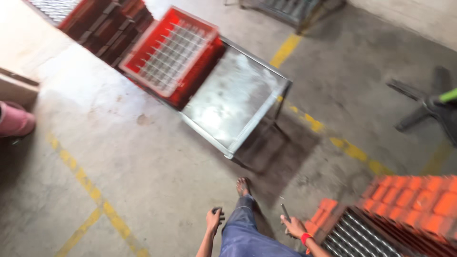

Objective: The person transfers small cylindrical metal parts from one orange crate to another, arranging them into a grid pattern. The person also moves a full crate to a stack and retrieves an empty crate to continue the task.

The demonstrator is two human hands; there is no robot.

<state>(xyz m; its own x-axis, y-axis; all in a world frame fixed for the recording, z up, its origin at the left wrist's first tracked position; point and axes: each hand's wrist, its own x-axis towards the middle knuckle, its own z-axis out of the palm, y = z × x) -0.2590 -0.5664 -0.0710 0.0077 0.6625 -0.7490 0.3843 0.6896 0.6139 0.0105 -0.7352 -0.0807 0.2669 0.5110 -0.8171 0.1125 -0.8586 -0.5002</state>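
My left hand [214, 220] hangs low by my left leg, fingers curled around a small dark object that I cannot make out. My right hand [293, 225], with a red band at the wrist, grips a thin dark rod-like tool [284, 210] pointing up. My bare foot [243, 186] steps on the concrete floor toward a metal table [233, 97]. A red plastic crate with a white grid inside [171, 50] sits on the far end of that table.
Stacked orange-red crates [409, 202] with a metal grate stand at the lower right. More dark red crates [107, 24] are piled at the top left. Yellow floor lines [85, 183] cross the concrete. A dark chair base [423, 107] is at the right.
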